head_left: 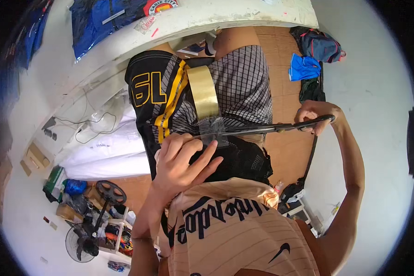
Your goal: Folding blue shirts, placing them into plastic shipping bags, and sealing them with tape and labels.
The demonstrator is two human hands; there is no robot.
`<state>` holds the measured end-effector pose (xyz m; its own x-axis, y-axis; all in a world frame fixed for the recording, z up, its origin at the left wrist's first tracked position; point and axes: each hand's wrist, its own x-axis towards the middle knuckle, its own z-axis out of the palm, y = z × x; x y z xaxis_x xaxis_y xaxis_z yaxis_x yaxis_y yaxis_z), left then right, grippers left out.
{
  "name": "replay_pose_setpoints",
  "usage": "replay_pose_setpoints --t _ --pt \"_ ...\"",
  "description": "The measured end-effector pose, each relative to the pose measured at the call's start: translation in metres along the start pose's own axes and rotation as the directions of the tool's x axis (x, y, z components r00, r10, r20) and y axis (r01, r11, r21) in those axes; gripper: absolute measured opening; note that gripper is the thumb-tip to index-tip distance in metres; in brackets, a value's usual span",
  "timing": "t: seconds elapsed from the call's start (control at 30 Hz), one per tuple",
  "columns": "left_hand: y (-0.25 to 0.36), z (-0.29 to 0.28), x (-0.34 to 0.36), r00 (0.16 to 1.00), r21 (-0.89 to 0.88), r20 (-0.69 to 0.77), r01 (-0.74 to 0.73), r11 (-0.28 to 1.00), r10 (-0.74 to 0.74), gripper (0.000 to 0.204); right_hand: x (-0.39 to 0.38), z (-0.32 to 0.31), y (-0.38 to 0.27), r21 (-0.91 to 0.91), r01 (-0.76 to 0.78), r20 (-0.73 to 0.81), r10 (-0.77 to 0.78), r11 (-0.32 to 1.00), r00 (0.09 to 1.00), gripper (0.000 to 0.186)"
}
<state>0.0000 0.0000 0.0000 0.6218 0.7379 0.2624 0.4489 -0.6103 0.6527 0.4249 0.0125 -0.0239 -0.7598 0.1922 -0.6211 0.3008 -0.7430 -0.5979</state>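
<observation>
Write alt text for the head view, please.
A seated person's right hand holds long black scissors, blades at a clear tape strip from a wide gold-toned roll on their lap; the left hand is beside it. Their legs reach under a white tabletop.

A gold tape roll (203, 92) stands beyond black-handled scissors (281, 128), its clear strip (212, 132) reaching their leftward-pointing blades (252, 129).
</observation>
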Motion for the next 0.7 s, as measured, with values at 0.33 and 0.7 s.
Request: replay_pose_setpoints --t 0.33,0.7 --pt "0.002 0.0 0.001 1.0 -0.012 -0.011 0.003 1.0 -0.003 0.027 0.037 0.001 -0.02 0.083 -0.002 0.05 -0.002 0.997 0.999 0.047" --pt "0.001 0.0 0.004 1.0 -0.007 -0.003 -0.012 1.0 0.012 0.023 0.041 0.003 -0.012 0.062 0.028 0.014 -0.029 0.998 0.999 0.042"
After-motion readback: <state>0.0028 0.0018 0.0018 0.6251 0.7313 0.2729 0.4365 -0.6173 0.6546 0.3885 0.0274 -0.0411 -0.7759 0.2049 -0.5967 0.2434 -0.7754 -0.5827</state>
